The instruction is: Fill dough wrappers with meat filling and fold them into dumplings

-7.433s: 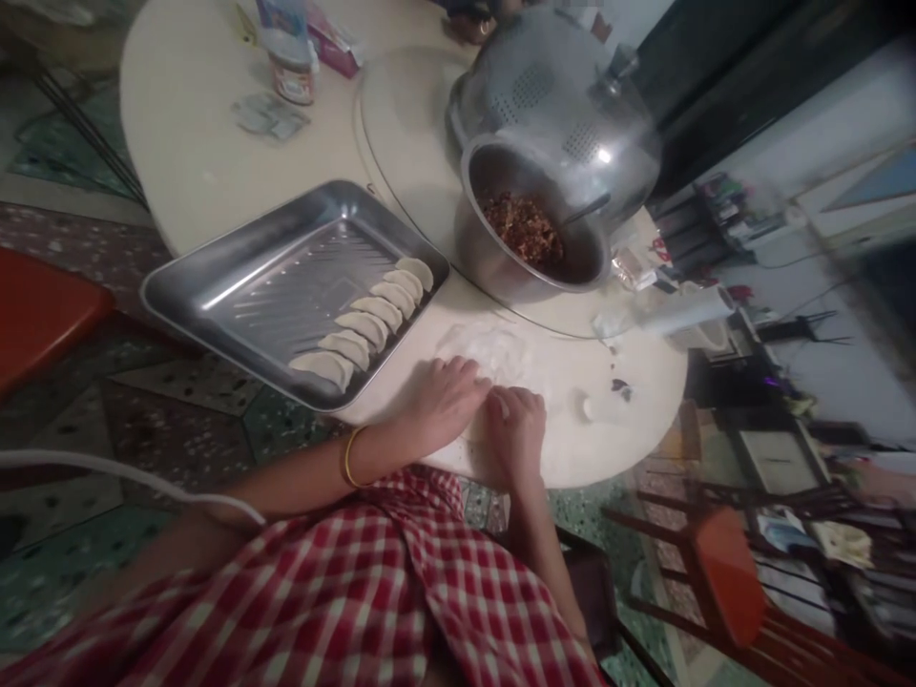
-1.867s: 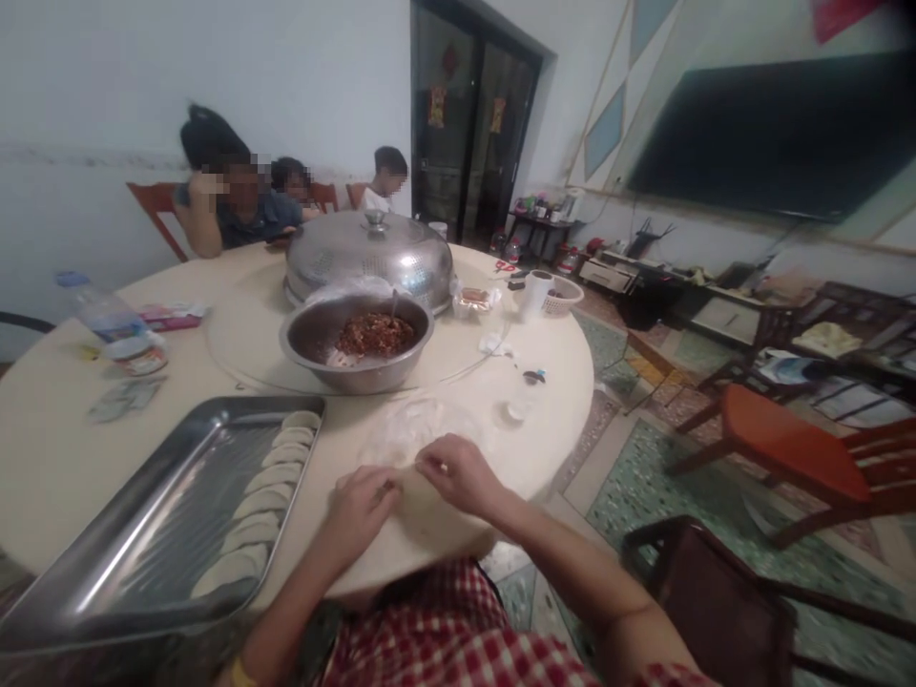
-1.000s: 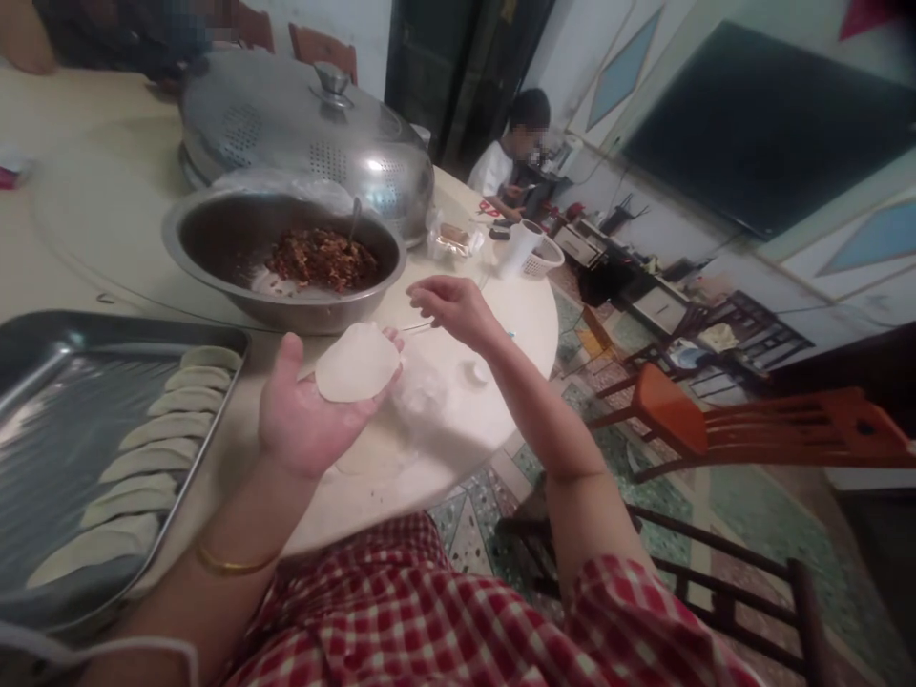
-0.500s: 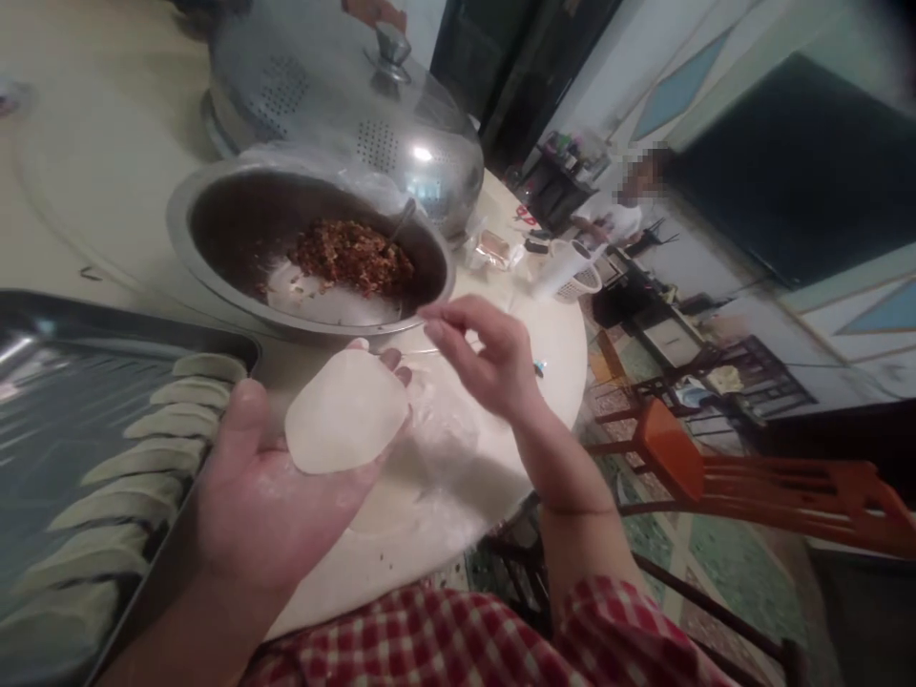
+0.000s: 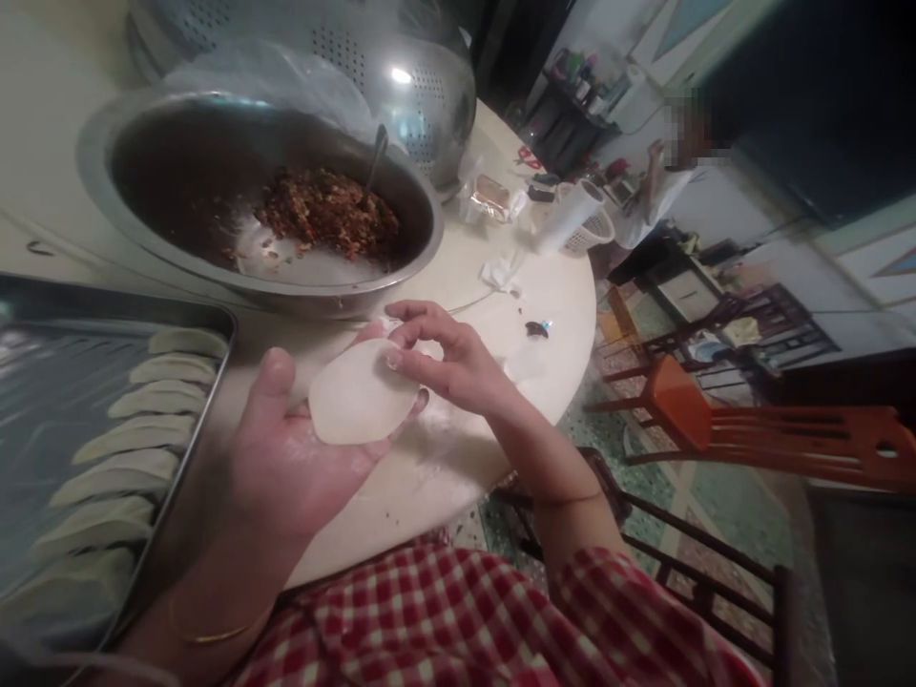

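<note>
Tbl [image 5: 551,286] below, dough wrapper [image 5: 354,399] atop L grip [image 5: 293,468].

A pale table [image 5: 551,286] is seen. A bowl [image 5: 161,172] is set on it. A tray [image 5: 43,391] is placed in front of the bowl, to the left, and a lid [image 5: 445,119] with holes is seen behind the bowl. To the right of the bowl are put a pack [image 5: 490,197], scissors [image 5: 530,158], a roll [image 5: 571,218], a basket [image 5: 596,227], a white scrap [image 5: 499,274] and a small dark thing [image 5: 536,330].

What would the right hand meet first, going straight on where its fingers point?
Likely the thin, pale, roundish dough sheet on the left hand; the right hand seems to touch it, though depth is unclear.
</note>
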A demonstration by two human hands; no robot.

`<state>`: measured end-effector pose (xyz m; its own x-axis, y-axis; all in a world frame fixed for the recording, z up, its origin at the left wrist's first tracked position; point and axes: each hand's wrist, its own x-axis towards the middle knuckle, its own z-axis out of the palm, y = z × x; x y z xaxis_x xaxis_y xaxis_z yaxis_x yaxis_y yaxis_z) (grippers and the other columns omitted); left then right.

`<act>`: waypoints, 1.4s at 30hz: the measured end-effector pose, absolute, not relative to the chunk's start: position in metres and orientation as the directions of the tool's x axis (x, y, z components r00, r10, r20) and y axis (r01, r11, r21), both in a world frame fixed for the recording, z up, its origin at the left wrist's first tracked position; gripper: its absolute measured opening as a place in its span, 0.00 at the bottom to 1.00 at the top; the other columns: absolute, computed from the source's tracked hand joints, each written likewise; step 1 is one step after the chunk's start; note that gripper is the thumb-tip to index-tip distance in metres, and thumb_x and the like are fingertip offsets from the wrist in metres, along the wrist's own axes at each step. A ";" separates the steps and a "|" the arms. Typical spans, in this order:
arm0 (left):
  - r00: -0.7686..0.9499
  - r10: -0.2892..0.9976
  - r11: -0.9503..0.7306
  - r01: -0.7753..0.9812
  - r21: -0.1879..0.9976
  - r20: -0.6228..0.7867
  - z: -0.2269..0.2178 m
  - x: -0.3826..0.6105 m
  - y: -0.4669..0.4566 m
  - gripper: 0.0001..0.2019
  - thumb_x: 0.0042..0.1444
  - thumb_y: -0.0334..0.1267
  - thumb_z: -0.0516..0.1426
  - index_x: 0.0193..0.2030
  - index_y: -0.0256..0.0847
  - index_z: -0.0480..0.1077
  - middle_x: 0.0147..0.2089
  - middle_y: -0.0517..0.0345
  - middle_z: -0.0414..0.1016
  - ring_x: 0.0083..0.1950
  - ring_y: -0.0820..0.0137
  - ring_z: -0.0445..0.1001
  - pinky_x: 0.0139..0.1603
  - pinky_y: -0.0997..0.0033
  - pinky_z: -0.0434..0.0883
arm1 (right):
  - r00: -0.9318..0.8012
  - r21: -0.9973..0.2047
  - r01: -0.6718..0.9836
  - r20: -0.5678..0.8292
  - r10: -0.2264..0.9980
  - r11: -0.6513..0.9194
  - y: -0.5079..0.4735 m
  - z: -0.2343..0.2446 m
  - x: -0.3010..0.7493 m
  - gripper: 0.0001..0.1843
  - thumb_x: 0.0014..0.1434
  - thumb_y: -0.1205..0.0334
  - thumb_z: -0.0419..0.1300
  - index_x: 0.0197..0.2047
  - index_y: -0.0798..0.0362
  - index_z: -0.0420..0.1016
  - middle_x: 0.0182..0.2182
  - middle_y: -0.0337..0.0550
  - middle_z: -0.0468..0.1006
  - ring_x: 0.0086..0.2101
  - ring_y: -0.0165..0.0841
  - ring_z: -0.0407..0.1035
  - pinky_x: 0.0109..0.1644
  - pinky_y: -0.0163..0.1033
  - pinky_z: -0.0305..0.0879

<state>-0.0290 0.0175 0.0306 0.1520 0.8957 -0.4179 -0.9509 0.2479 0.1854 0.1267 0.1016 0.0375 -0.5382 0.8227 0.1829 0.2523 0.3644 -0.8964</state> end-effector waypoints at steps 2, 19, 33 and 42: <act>0.149 0.900 0.257 -0.940 0.224 -0.409 0.030 -0.027 0.020 0.30 0.67 0.57 0.44 0.70 0.44 0.61 0.57 0.46 0.80 0.54 0.54 0.80 0.49 0.54 0.81 | -0.548 -0.913 0.235 0.159 0.821 0.334 0.104 0.039 0.127 0.07 0.59 0.57 0.67 0.33 0.51 0.78 0.50 0.44 0.77 0.54 0.33 0.71 0.57 0.42 0.69; 0.143 0.928 0.250 -0.924 0.290 -0.343 0.040 -0.028 0.016 0.37 0.66 0.64 0.35 0.67 0.42 0.64 0.60 0.43 0.78 0.60 0.55 0.77 0.51 0.56 0.80 | -0.571 0.073 0.503 0.776 0.268 0.861 0.020 -0.012 0.132 0.09 0.61 0.61 0.64 0.42 0.34 0.81 0.48 0.34 0.83 0.49 0.37 0.72 0.54 0.46 0.72; 0.082 0.905 0.202 -0.947 0.251 -0.417 0.031 -0.024 0.023 0.37 0.66 0.61 0.44 0.71 0.35 0.59 0.61 0.37 0.76 0.64 0.54 0.73 0.53 0.60 0.78 | -0.332 -0.368 0.570 0.715 0.615 0.735 0.062 0.026 0.154 0.11 0.67 0.61 0.56 0.45 0.43 0.80 0.40 0.42 0.81 0.43 0.38 0.73 0.50 0.51 0.69; 0.061 0.815 0.253 -0.932 0.259 -0.576 0.033 -0.026 0.032 0.28 0.71 0.50 0.42 0.69 0.36 0.61 0.57 0.39 0.78 0.52 0.60 0.81 0.46 0.66 0.81 | -0.404 -0.385 0.573 0.636 0.658 0.724 0.142 0.050 0.135 0.11 0.68 0.60 0.57 0.44 0.51 0.81 0.36 0.42 0.82 0.40 0.35 0.72 0.52 0.46 0.65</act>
<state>-0.0263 0.0317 0.0333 0.0613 0.8153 -0.5758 -0.9320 0.2532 0.2594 0.1354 0.1421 0.0502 -0.4036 0.6577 0.6360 0.5732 0.7236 -0.3845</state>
